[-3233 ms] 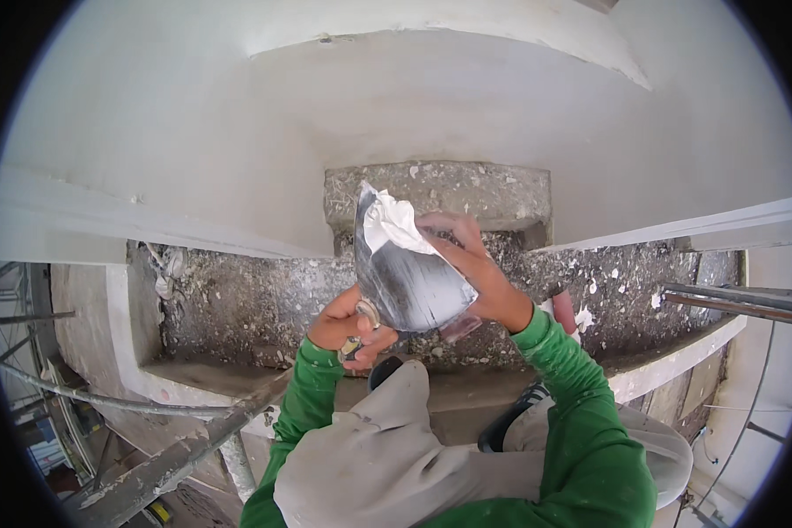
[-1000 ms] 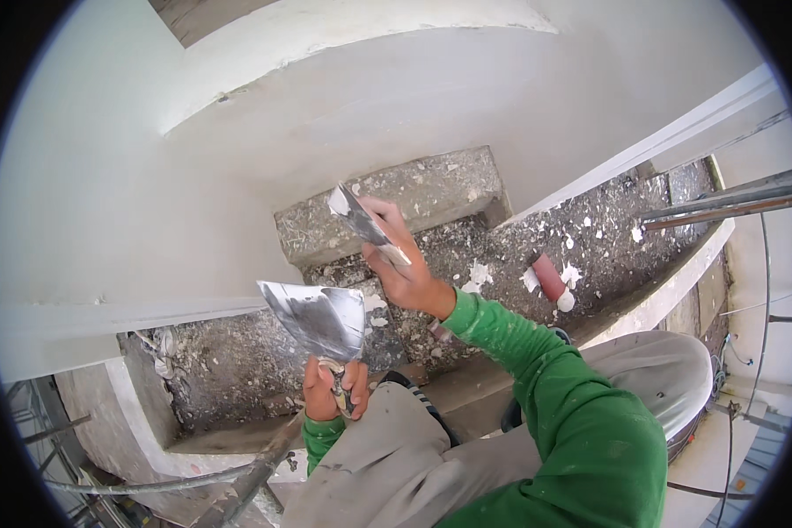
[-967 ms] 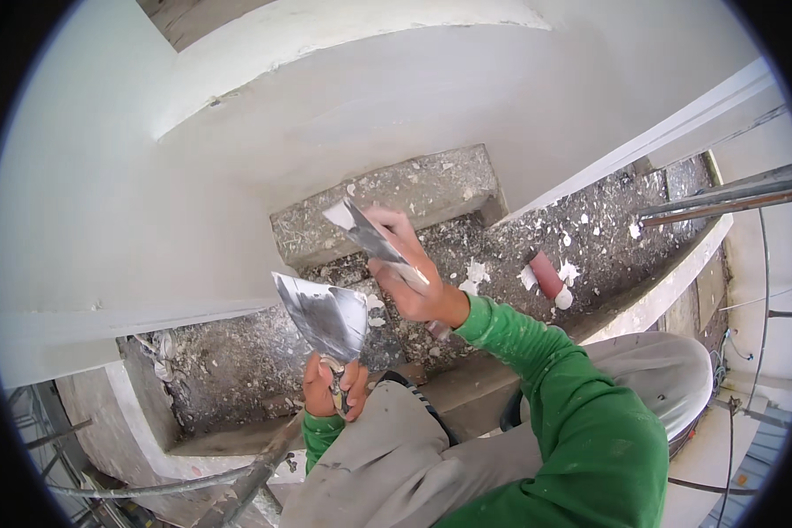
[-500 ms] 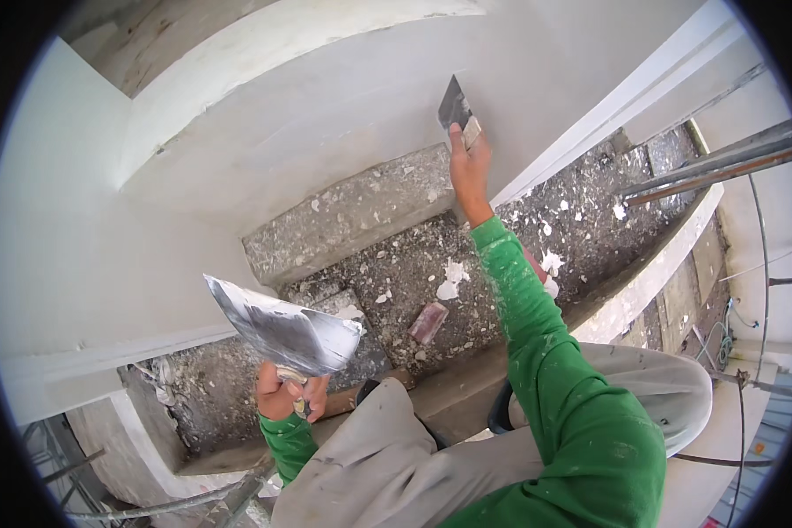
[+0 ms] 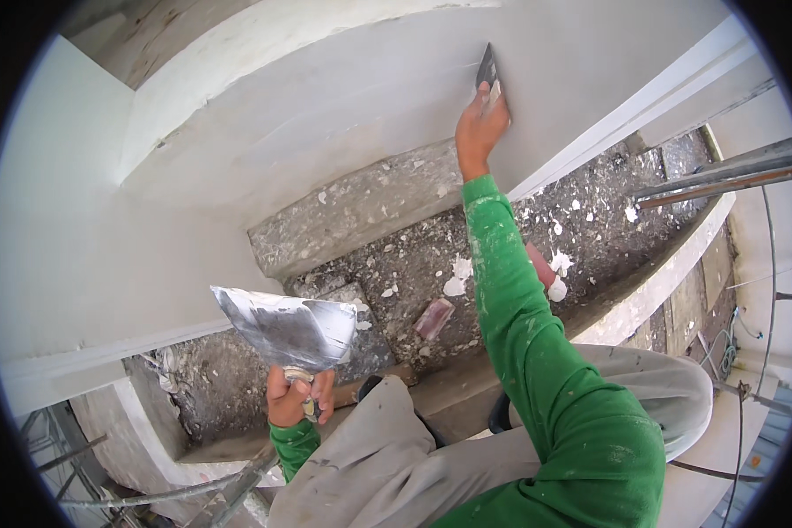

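Observation:
My right hand (image 5: 482,130) reaches out to the pale wall (image 5: 370,101) and is wrapped round the handle of a putty knife (image 5: 487,66). The dark blade lies edge-on against the wall surface, seen at a narrow angle. Lower left, my left hand (image 5: 299,398) grips the handle of a wide steel plastering blade (image 5: 286,330), held up in front of my knees. White filler coats its upper edge and left end, while the middle is bare, smeared grey metal. Faint streaks run along the wall left of the putty knife.
A speckled concrete block (image 5: 361,207) stands along the wall's foot. On the rubble-strewn floor lie a reddish block (image 5: 434,319), another red piece (image 5: 541,266) and white splatters (image 5: 458,275). Metal poles (image 5: 722,180) jut in at right. A curved ledge (image 5: 651,277) borders the floor.
My right hand has moved up and slightly right along the wall with the putty knife, whose blade has turned more edge-on. The left hand's plastering blade has tilted slightly and shifted a little.

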Motion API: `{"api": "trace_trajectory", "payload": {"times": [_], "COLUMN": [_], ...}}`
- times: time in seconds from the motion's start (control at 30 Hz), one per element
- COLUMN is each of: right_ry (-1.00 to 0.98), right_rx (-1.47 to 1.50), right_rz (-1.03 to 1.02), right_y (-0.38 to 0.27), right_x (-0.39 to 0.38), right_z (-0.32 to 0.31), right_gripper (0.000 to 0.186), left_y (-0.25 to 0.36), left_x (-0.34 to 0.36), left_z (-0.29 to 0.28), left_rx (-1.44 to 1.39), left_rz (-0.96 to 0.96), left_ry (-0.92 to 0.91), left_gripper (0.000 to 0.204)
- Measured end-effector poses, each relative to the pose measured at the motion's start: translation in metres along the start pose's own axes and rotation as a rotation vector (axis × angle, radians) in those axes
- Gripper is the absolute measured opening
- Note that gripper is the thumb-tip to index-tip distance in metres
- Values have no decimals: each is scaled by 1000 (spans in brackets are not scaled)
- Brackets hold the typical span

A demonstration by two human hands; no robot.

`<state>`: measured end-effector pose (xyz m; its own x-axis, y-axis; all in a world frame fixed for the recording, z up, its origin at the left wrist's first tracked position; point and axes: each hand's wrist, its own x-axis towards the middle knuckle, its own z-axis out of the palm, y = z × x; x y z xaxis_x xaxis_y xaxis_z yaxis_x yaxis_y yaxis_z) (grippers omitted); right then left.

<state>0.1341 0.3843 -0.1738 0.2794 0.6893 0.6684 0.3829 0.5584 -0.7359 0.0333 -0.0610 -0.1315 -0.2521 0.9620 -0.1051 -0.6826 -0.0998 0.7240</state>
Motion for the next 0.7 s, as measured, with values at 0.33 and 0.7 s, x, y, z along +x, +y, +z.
{"api": "trace_trajectory", "payload": {"times": [0.33,0.7], "right_ry": [-178,-420], "right_rx": [-57,11], "right_rz": [50,-349], "right_y": [-19,-174], "right_x": [-23,-251], "right_z": [67,133], "right_gripper": [78,72], "left_y": [7,17], "left_x": [-20,-24], "left_z": [-8,-2], "left_rx": [-22,15], "left_rz": [-11,-22], "left_ry": [12,113], "left_gripper": [48,46]}}
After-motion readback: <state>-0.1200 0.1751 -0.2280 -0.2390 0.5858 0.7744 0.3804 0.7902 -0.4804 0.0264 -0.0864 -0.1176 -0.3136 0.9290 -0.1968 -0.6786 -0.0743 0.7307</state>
